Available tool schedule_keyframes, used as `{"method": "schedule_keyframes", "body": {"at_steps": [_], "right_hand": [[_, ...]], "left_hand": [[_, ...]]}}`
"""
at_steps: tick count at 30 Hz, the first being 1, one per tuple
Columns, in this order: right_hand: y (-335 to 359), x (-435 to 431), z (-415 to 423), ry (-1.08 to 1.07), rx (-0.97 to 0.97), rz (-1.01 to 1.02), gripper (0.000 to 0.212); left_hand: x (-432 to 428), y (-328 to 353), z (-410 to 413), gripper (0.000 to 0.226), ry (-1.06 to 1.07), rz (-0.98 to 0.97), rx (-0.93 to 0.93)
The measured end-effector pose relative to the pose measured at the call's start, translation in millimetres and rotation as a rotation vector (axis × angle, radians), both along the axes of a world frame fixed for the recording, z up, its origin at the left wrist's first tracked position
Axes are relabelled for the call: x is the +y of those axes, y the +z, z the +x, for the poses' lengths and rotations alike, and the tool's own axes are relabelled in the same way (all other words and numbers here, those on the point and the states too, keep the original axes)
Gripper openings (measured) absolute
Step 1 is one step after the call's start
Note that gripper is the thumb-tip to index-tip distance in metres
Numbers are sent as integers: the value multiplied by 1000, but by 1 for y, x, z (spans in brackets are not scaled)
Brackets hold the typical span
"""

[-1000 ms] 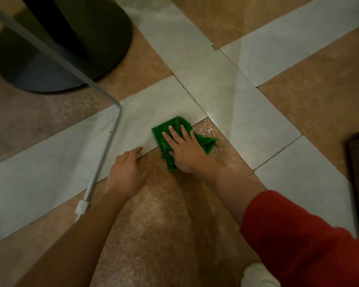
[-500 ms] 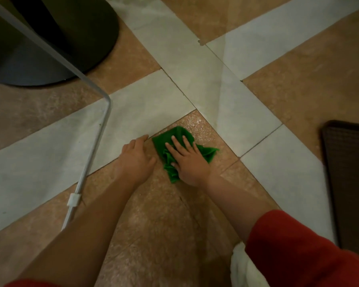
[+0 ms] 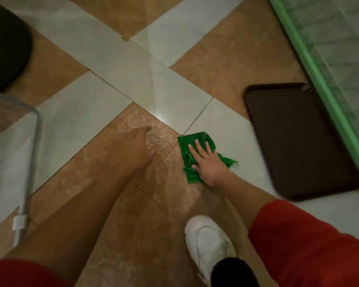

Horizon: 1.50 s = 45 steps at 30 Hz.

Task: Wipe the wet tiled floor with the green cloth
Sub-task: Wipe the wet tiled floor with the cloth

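As the green cloth [image 3: 195, 156] slides rightward off the brown tile and over the joint onto the pale one, the right hand [image 3: 207, 164] lies flat on it, fingers spread. Half a second ago it worked near the tiles' meeting point, close beside the left hand [image 3: 141, 148], which now rests open on the floor [image 3: 116, 183], well apart. Glistening droplets by the left fingertips suggest that patch still needs a pass. A brown mat [image 3: 298, 141] lies near.
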State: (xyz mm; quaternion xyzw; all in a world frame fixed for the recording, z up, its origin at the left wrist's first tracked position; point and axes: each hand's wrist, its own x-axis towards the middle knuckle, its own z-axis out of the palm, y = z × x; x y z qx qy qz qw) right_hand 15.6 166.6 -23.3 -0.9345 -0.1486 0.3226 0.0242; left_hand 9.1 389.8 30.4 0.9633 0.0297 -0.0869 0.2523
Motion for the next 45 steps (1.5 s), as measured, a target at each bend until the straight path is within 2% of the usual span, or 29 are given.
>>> {"method": "schedule_keyframes", "body": {"at_steps": [3, 8, 13, 16, 21, 28, 35, 41, 45], "right_hand": [[-9, -6, -5, -6, -49, 59, 63], [-19, -25, 7, 38, -137, 90, 62], [-19, -63, -11, -201, -153, 113, 61], [-18, -74, -42, -328, -145, 98, 61], [-13, -88, -72, -173, -64, 102, 63], [-16, -99, -72, -326, -110, 71, 60], [-19, -119, -101, -79, -113, 114, 63], [-17, -139, -102, -267, -121, 116, 62], [-14, -137, -111, -129, -105, 179, 63]], "left_hand": [[-26, -6, 10, 64, -61, -100, -18], [-56, -21, 22, 60, -142, -23, -16], [-82, -20, 15, 57, -216, 38, -21], [-98, -16, 14, 58, -218, -2, -7], [-129, -9, -3, 61, -296, -30, 29], [-140, -9, -27, 62, -343, -7, 20], [-163, -13, -35, 61, -289, -16, 68], [-189, -23, -42, 60, -339, -14, 85], [-205, -30, -39, 58, -378, -15, 104]]}}
